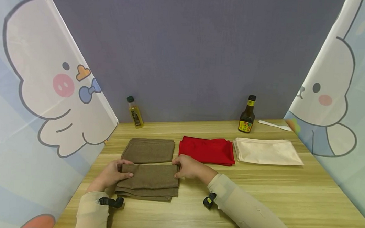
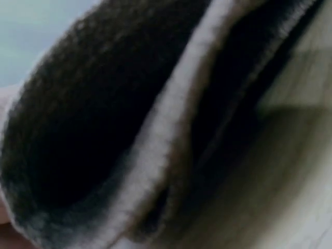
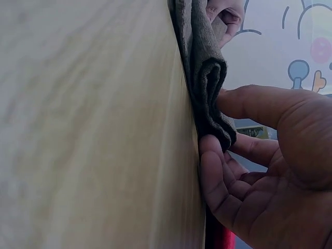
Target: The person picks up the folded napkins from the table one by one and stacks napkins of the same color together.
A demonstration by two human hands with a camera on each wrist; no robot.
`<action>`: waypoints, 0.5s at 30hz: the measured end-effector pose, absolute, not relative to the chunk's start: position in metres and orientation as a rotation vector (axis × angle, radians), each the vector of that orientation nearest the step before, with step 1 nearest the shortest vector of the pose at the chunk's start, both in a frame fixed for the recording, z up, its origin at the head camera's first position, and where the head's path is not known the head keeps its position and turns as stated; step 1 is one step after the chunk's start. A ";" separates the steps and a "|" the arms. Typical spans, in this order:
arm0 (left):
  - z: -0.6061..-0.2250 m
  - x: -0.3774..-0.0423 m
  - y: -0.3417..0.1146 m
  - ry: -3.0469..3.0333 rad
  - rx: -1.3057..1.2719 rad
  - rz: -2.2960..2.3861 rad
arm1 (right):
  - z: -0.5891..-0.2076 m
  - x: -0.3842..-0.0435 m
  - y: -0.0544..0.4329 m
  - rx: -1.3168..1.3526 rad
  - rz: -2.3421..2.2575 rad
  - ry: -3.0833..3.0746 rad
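Observation:
A brown cloth [image 1: 149,177], folded in layers, lies on the table in front of me. At its left end my left hand [image 1: 111,174] grips the far fold, thumb on top and fingers behind the edge. My right hand [image 1: 189,167] pinches the cloth's right end. In the right wrist view the right hand [image 3: 280,150] has its thumb on one side of the folded layers [image 3: 207,78] and its fingers on the other. The left wrist view is filled by a close, blurred edge of the brown cloth [image 2: 171,119]. Just beyond lies a second folded brown cloth [image 1: 149,151].
A folded red cloth [image 1: 206,150] and a folded cream cloth [image 1: 268,152] lie in the back row, to the right. Near the rear wall [image 1: 185,59] stand a small oil bottle [image 1: 136,115] and a dark sauce bottle [image 1: 247,115]. A white spoon [image 1: 275,125] lies at the back right.

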State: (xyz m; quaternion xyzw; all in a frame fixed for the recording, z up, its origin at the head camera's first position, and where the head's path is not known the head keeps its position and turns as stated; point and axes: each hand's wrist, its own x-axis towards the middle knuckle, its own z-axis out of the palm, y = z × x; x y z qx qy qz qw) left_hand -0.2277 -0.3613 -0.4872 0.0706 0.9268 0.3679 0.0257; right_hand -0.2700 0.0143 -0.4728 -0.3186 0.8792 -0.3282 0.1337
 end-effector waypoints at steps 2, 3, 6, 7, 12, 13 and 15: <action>-0.487 -0.227 -0.360 2.874 0.221 1.120 | -0.473 -0.270 0.014 -0.931 -0.942 2.551; -0.486 -0.227 -0.360 2.868 0.218 1.123 | -0.474 -0.270 0.014 -0.932 -0.934 2.553; -0.485 -0.226 -0.358 2.858 0.206 1.133 | -0.474 -0.270 0.014 -0.932 -0.920 2.559; -0.485 -0.226 -0.358 2.856 0.208 1.136 | -0.474 -0.270 0.014 -0.930 -0.919 2.561; -0.484 -0.226 -0.357 2.840 0.224 1.185 | -0.474 -0.269 0.014 -0.923 -0.954 2.553; -0.484 -0.226 -0.358 2.838 0.238 1.198 | -0.473 -0.269 0.014 -0.926 -0.965 2.550; -0.484 -0.226 -0.358 2.835 0.269 1.228 | -0.473 -0.269 0.014 -0.941 -0.992 2.539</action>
